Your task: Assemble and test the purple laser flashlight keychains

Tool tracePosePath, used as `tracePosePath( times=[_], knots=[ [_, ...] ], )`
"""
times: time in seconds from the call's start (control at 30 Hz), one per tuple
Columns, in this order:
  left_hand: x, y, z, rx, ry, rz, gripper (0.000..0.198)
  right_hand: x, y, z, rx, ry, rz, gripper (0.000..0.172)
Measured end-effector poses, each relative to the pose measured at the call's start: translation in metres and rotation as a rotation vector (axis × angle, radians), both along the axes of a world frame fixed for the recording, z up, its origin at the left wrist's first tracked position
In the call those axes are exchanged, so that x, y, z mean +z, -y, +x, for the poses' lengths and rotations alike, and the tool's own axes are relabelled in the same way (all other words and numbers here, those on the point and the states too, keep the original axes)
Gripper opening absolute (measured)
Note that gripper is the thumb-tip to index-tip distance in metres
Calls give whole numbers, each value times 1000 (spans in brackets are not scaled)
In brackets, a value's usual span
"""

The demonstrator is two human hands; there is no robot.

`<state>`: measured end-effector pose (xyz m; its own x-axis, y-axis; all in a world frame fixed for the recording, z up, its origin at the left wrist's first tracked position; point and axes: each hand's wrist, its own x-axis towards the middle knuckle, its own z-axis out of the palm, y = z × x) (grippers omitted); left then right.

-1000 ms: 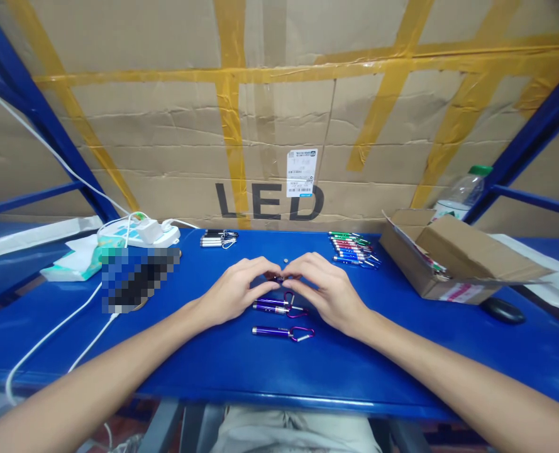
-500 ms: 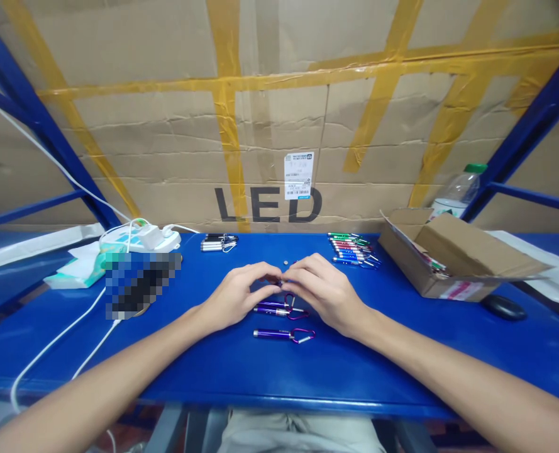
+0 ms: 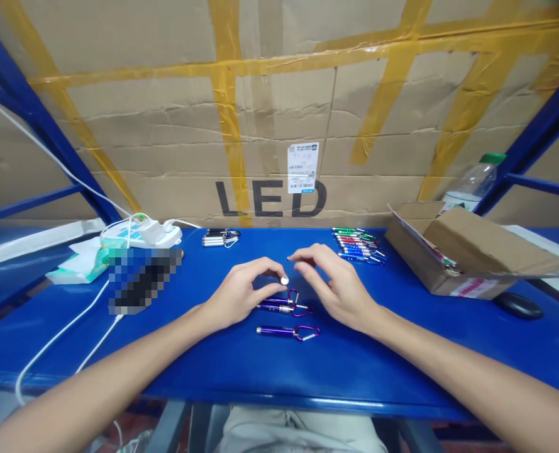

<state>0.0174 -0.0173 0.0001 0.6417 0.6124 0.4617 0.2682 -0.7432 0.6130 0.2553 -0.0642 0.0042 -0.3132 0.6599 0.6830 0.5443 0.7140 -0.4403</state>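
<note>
My left hand [image 3: 241, 290] pinches a small flashlight [image 3: 284, 280] between thumb and forefinger; its round, silver-rimmed end faces the right, and the fingers cover the rest. To the right of it, my right hand [image 3: 333, 283] has its thumb and forefinger apart. A tiny bit of something shows at that forefinger's tip, too small to make out. Below the hands lie purple flashlights with carabiner clips: one whole purple flashlight [image 3: 279, 331] nearest me, and others [image 3: 279, 308] partly behind my left fingers.
Green, red and blue flashlights [image 3: 354, 242] lie in a row at the back right, beside an open cardboard box [image 3: 468, 258] and a black mouse [image 3: 519, 305]. Black and silver ones [image 3: 219, 239] lie back left. A power strip [image 3: 166, 236], tissues [image 3: 81, 264] and white cables occupy the left.
My right hand has come away from the left, its fingers parting. The round end of the flashlight in my left hand now shows. The small round disc on the table is no longer plainly visible.
</note>
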Motion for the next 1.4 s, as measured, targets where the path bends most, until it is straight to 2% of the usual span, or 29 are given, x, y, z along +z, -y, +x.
tracePosePath(
  times=[0.07, 0.17, 0.23, 0.3, 0.47, 0.57, 0.67, 0.8, 0.93, 1.07, 1.17, 1.4],
  knots=[
    [2, 0, -2, -11, -24, 64, 12, -3, -4, 2, -26, 32, -13, 23],
    [3, 1, -3, -17, -52, 103, 12, -11, -12, 6, 7, 222, -56, 35],
    [3, 0, -2, 6, -32, 75, 12, -16, -17, 9, 27, 345, -78, 43],
    [1, -3, -2, 43, 34, -19, 13, -20, -19, 10, 35, 429, -98, 45],
    [-9, -18, -4, 153, 170, -296, 27, -20, -23, 12, 41, 472, -82, 30],
    [-12, -22, -6, 167, 169, -343, 29, -19, -24, 13, 42, 476, -88, 23],
    [-11, -21, -5, 153, 159, -323, 28, -19, -24, 15, 44, 471, -115, 17],
    [-8, -16, -3, 123, 117, -285, 24, -17, -21, 15, 38, 368, -152, 10],
    [-6, -13, -2, 70, 82, -275, 22, -11, -15, 9, 35, 76, -256, 7],
    [-6, -10, 2, 29, 86, -312, 22, -4, -10, 0, 119, -149, -291, 3],
    [-7, -9, 6, -4, 87, -380, 25, -2, -9, -3, 152, -223, -297, 9],
    [-8, -6, 12, -36, 96, -455, 26, -6, -10, -4, 151, -260, -322, 6]
  ],
)
